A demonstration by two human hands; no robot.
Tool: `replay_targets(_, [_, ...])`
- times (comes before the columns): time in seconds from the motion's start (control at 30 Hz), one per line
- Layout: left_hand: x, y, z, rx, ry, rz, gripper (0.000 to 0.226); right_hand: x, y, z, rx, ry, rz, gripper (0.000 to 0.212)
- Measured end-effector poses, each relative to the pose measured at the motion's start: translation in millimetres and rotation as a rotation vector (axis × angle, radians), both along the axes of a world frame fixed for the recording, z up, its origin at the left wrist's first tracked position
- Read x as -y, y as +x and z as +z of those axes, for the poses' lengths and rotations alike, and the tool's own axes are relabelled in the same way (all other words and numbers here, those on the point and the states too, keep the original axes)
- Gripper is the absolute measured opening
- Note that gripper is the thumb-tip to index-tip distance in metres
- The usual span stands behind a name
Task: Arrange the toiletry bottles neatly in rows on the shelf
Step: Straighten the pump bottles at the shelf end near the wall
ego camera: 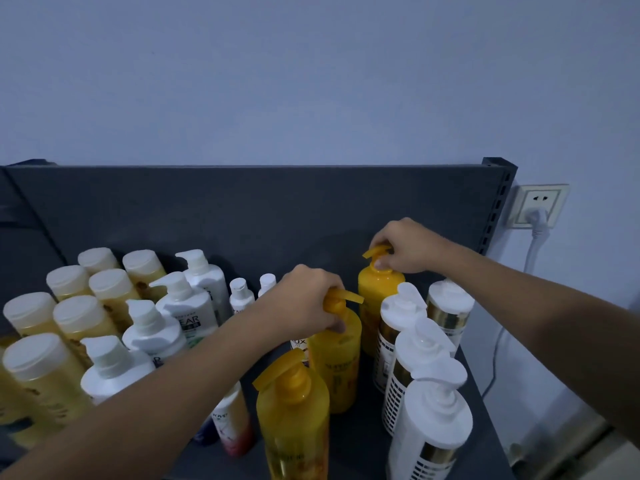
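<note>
Three yellow pump bottles stand in a file mid-shelf (486,414). The left hand (304,299) grips the middle bottle's (337,355) pump, the right hand (403,247) the rear bottle's (375,289); the front bottle (294,417) stands untouched.

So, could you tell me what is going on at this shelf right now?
A person is lining up toiletry bottles. The left hand grips the pump of the middle yellow bottle, and the right hand grips the pump of the rear yellow bottle. White pump bottles stand in a row alongside.

"EAR" on white pump bottle (188,308); "UX" on partly hidden bottle (299,342); other labels unreadable
</note>
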State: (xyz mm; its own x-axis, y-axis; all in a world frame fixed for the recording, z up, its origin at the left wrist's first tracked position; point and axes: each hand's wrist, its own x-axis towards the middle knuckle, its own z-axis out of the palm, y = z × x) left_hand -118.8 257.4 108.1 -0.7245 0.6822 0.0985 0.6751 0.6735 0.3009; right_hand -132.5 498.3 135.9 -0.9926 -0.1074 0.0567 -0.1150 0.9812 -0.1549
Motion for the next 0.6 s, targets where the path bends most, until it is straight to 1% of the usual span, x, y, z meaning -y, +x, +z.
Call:
replay_targets(0.13, [1, -1, -3, -0.016, 0.009, -0.013, 0.044, 17, -5, -10, -0.061, -0.037, -0.022, 0.025])
replay_targets(0.23, [4, -1, -3, -0.002, 0.007, -0.016, 0.053, 29, -8, -13, -0.077, -0.048, -0.004, 0.029])
replay_targets(0.3, [12, 2, 1, 0.035, 0.041, 0.000, 0.056, 34, -11, -12, -0.078, -0.027, 0.009, 0.032])
replay_targets(0.33, [19, 4, 5, 0.059, 0.073, 0.019, 0.054, 35, -12, -10, -0.061, -0.016, 0.003, 0.035])
replay_targets(0.4, [37, 12, 16, 0.084, 0.124, 0.070, 0.040, 34, -9, -7, -0.012, 0.018, -0.023, 0.044])
replay_targets(0.43, [45, 17, 22, 0.071, 0.124, 0.097, 0.033, 32, -6, -3, 0.002, 0.049, -0.033, 0.051])
replay_targets(0.47, [53, 25, 29, 0.052, 0.113, 0.121, 0.032, 31, -1, 2, -0.009, 0.090, -0.040, 0.057])
replay_targets(0.53, [67, 43, 40, 0.045, 0.083, 0.145, 0.048, 34, 14, 15, -0.112, 0.117, -0.034, 0.060])
replay_targets(0.57, [73, 54, 43, 0.070, 0.067, 0.148, 0.058, 39, 22, 22, -0.155, 0.078, -0.019, 0.056])
replay_targets(0.6, [78, 64, 45, 0.110, 0.051, 0.142, 0.065, 46, 31, 28, -0.156, 0.011, 0.001, 0.051])
